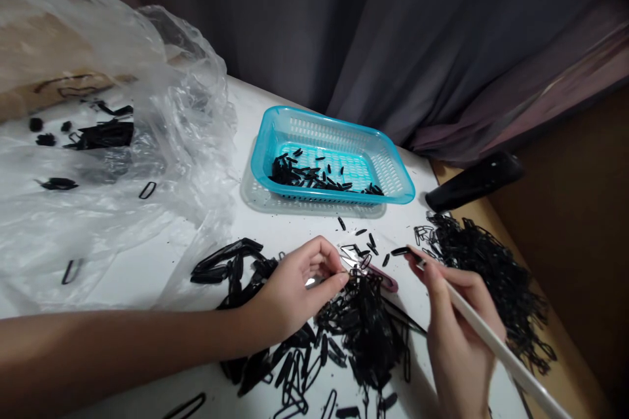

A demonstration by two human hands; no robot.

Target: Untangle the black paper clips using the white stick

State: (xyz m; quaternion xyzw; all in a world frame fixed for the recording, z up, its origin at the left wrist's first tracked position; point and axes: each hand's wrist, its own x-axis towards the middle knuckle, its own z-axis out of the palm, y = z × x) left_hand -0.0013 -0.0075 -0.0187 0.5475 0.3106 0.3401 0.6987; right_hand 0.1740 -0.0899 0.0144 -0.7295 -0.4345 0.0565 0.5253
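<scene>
My left hand [312,278] is closed in a pinch above a heap of black rubbery pieces [376,334]; what sits between thumb and forefinger is too small to make out. My right hand [462,321] grips a long white pen-like tool [496,340], its fingers wrapped round the shaft. At the tool's tip, by my fingertips, is a small black oval piece [400,251]. Between the hands lies a pink-handled metal tool [383,278], partly covered. Several small black slivers [372,242] are scattered just beyond it.
A blue perforated basket [403,177] with small black slivers inside stands on a pale tray [255,200]. Crumpled clear plastic [191,144] spreads over the left side. Tangled black loops [481,268] pile up at right, near a black cylindrical object [474,180]. A dark curtain [295,26] hangs behind.
</scene>
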